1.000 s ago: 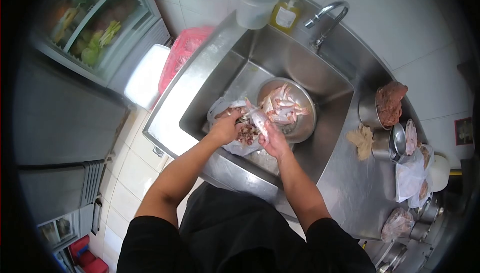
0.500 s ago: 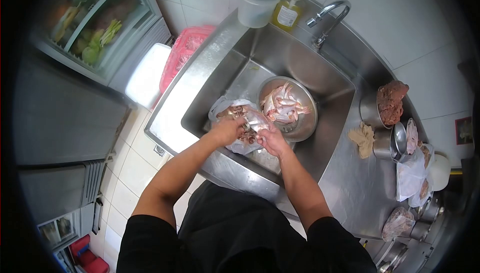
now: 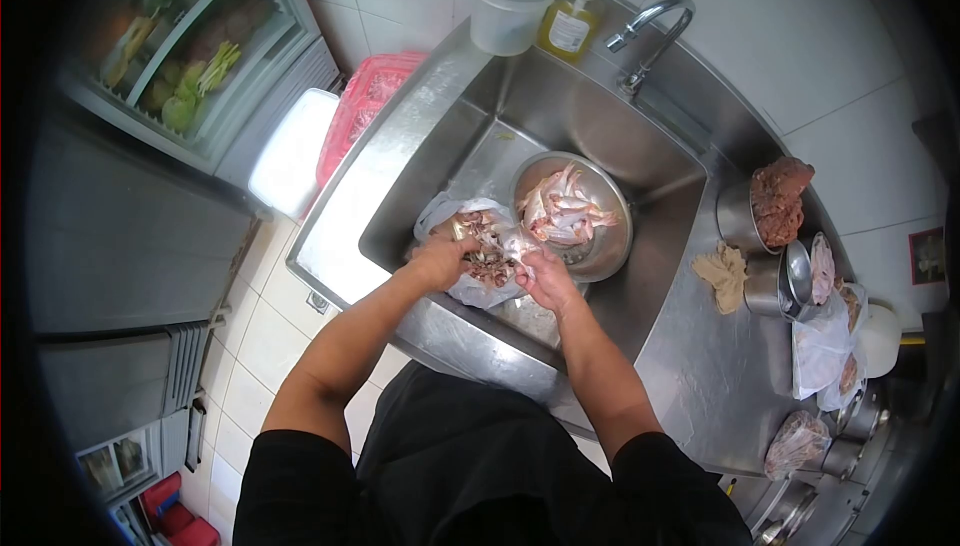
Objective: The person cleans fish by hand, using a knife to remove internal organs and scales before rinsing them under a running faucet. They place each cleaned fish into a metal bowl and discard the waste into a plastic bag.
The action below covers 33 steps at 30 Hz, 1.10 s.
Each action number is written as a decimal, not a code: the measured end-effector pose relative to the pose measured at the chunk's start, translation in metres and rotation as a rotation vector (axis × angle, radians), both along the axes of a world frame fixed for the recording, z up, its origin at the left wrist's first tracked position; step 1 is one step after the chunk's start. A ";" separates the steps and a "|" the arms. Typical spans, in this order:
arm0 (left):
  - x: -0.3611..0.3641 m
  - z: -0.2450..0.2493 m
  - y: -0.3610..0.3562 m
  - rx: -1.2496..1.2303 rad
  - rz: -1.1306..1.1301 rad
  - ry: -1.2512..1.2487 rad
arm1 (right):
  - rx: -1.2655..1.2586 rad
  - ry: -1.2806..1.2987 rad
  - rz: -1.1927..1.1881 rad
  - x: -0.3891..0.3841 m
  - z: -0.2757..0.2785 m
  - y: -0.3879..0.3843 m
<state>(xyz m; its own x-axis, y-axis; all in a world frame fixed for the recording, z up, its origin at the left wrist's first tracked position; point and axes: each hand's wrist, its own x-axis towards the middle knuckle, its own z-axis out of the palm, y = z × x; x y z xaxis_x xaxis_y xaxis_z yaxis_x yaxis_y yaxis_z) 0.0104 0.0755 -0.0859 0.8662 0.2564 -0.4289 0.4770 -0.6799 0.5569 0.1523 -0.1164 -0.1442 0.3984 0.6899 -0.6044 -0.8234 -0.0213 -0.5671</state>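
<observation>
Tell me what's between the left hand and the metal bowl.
In the head view, the plastic bag of brownish pieces, plus the fish gripped by the right hand.

Kitchen: steel sink [image 3: 600, 111], faucet [image 3: 632, 79]

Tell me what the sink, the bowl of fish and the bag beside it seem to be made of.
Sink: satin-grey metal, probably stainless steel, judging by its soft, blurred reflections. Bowl: likely similar metal, given its grey sheen; the exact kind is unclear. Bag: apparently thin, whitish plastic, as it looks crumpled and semi-translucent.
</observation>
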 end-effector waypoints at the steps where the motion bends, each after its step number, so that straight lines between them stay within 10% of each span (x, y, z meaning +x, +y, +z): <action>1: -0.003 -0.007 -0.003 0.016 -0.061 -0.028 | -0.016 -0.001 -0.009 0.001 0.001 0.000; 23: 0.024 -0.038 -0.004 0.052 -0.109 -0.167 | -0.253 -0.507 0.316 -0.004 -0.008 0.002; 33: 0.021 -0.027 -0.007 -0.063 0.027 -0.028 | -0.097 -0.341 0.239 -0.003 -0.005 0.003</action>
